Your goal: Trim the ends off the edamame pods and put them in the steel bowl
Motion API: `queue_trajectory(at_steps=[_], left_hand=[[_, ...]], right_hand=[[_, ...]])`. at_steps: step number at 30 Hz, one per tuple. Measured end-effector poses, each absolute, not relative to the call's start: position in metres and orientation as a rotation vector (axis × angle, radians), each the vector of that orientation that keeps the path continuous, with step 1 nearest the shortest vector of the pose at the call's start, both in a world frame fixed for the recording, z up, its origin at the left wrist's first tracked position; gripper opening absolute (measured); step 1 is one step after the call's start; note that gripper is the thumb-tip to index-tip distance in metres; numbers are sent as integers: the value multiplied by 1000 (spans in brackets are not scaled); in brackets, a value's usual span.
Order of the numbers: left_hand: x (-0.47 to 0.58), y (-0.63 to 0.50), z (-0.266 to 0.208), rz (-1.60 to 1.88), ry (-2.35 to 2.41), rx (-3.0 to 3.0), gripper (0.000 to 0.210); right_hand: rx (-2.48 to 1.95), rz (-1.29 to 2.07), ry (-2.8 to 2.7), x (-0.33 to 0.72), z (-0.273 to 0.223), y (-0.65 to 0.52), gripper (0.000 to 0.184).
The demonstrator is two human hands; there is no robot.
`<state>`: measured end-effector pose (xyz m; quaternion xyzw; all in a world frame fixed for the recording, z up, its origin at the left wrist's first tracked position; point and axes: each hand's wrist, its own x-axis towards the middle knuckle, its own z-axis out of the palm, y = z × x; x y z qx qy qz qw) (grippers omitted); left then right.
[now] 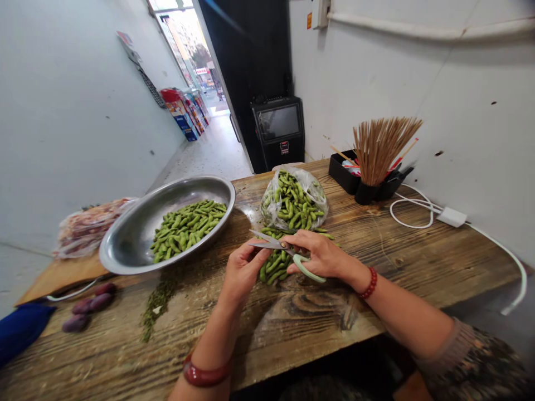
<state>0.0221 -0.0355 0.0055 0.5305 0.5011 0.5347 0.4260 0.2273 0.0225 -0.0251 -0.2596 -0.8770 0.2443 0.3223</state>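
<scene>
My right hand point(320, 253) is closed round a pair of scissors point(267, 244) with pale green handles, its blades parted and pointing left. The fingers of my left hand point(244, 264) are pinched together right by the blades; what they hold is hidden. Beneath the scissors lies a loose pile of green soybean pods point(276, 268) on the wooden table. Just behind it, a clear plastic bag point(271, 206) stands open, full of more pods. To the left, a wide steel basin point(129, 236) holds a heap of pods point(190, 225).
Small green trimmings point(156, 306) and several purple plum-like fruits point(100, 301) lie on the table point(317, 317). A bagged pinkish food point(92, 225) sits behind the basin's left side. Back right are bamboo skewers point(378, 150), a black box point(345, 172) and a white cable point(453, 217). A black speaker point(279, 131) stands beyond.
</scene>
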Motion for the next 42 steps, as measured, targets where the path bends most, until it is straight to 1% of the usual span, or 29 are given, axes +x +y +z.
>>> queue_trajectory(at_steps=[6, 11, 16, 23, 26, 32, 42], left_hand=[[19, -35, 2, 1331, 1280, 1351, 13], [18, -33, -1, 1377, 1252, 1211, 13], [17, -31, 0, 1456, 1037, 881, 15], [16, -28, -1, 1517, 957, 699, 22], [19, -28, 0, 1514, 947, 692, 25], [25, -31, 0, 1449, 926, 720, 21], [28, -31, -1, 1426, 929, 704, 23]], right_hand=[[-701, 653, -2273, 226, -30, 24, 56], [-755, 785, -2146, 221, -31, 24, 49], [-875, 778, -2020, 219, -27, 25, 54], [-787, 693, -2190, 220, -24, 21, 65], [-745, 652, -2229, 220, -24, 20, 64], [-758, 663, -2227, 220, -25, 19, 64], [-729, 603, -2161, 218, -35, 20, 57]])
